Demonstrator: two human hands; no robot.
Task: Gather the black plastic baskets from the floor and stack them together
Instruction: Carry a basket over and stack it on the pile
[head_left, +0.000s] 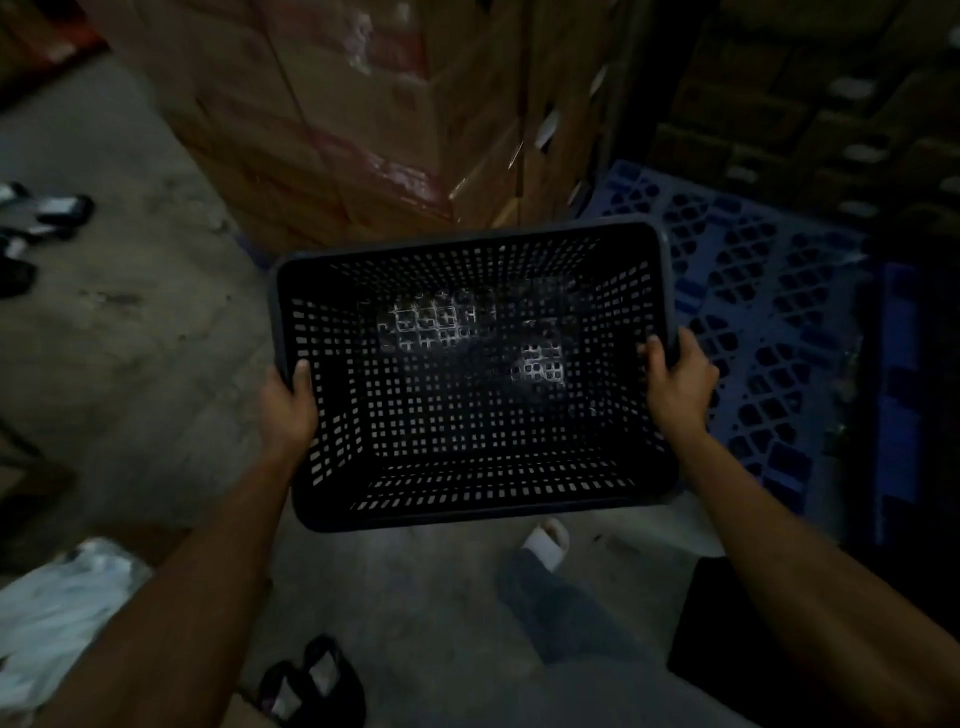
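Note:
A black plastic basket (470, 249) with perforated walls and floor hangs in the air in front of me, its open top facing up at me. My left hand (287, 405) grips its left rim, thumb over the edge. On the opposite side my right hand (678, 379) grips the right rim. The basket is empty; light from the floor shows through its holes. No other black basket is clearly visible in the dim scene.
Tall stacked cardboard boxes (363, 114) stand just beyond the basket. A blue plastic pallet (769, 291) lies on the floor to the right. Dark slippers (311, 680) lie near my feet, more footwear (47, 213) at left. White plastic bags (57, 613) sit at lower left.

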